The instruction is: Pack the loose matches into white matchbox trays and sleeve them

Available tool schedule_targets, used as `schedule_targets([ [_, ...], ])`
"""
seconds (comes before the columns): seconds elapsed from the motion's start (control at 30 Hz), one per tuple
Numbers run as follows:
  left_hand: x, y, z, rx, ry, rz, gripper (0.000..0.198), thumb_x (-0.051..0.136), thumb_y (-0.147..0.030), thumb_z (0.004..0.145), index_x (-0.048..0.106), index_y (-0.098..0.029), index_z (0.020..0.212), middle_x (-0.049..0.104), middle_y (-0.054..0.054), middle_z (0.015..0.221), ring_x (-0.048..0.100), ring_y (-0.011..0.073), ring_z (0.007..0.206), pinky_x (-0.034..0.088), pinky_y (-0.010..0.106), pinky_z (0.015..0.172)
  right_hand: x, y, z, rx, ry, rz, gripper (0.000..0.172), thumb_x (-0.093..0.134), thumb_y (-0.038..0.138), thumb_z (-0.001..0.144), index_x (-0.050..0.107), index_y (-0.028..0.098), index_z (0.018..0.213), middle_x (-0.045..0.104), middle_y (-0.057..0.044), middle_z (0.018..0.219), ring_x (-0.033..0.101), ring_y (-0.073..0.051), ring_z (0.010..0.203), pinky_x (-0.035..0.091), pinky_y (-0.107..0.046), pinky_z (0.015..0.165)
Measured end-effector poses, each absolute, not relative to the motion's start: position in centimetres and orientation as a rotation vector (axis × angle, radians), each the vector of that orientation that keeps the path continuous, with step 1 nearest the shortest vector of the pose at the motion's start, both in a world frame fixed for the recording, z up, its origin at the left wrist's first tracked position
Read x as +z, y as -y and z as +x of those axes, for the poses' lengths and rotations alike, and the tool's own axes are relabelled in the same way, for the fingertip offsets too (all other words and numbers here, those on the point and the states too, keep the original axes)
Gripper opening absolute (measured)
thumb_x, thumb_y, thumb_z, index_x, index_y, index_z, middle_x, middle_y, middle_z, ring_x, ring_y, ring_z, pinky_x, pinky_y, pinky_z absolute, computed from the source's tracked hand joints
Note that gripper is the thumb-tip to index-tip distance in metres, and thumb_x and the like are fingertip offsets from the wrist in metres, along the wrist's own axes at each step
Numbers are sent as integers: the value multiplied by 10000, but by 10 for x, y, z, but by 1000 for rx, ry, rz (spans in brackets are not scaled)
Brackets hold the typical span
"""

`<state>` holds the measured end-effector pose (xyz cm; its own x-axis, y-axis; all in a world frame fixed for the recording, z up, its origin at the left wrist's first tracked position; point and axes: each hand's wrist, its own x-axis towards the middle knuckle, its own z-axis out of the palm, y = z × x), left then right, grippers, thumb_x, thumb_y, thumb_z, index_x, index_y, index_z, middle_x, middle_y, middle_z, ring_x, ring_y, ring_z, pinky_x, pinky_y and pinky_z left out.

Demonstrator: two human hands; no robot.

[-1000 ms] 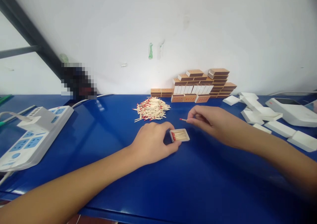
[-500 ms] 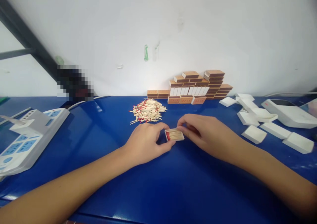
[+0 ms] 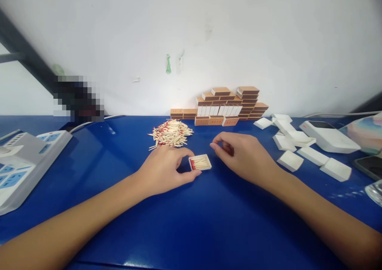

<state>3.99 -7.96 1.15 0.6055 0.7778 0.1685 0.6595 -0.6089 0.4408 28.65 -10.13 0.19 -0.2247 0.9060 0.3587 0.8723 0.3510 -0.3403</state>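
Note:
A small white matchbox tray [image 3: 209,165] lies on the blue table, with a layer of red-headed matches [image 3: 200,163] inside, heads toward the left. My left hand [image 3: 164,168] grips the tray's left end between thumb and index finger. To the right of the tray, apart from it, is my right hand [image 3: 241,152]; its thumb and index fingertip are close together and the other fingers curl in. I see nothing between those fingertips. Just beyond my left hand is a loose heap of matches [image 3: 173,132], heads pointing various ways.
Stacked matchboxes [image 3: 221,98] stand against the wall, some showing white ends. Several white trays [image 3: 289,161] are scattered at the right, beside a white device [image 3: 330,136] with a dark display. At the left lies a power strip [image 3: 56,150] with a cable. A dark phone-like object [image 3: 370,166] is at the right edge.
My right hand has let go at the tray's right side and moved away from it. The left hand still holds the tray. The whole view has shifted slightly to the right.

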Motion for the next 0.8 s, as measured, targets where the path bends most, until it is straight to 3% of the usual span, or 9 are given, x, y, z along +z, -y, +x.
schedule_targets([
  [0.6,2,87,41,444,-1023,2573,323,745,-467,864,760,-261,1113,501,-70,554,464,106,500,289,252,542,-4,104,284,160,2122,-1503,147,603,299,973,660,219,864,609,27,655,538,-137,594,345,-285,581],
  [0.8,-4,94,45,420,-974,2599,334,738,-489,858,736,-242,1083,530,-62,578,473,114,504,269,256,538,-2,80,265,494,2061,-1427,161,634,332,946,703,218,857,618,34,640,526,-129,584,371,-286,575],
])
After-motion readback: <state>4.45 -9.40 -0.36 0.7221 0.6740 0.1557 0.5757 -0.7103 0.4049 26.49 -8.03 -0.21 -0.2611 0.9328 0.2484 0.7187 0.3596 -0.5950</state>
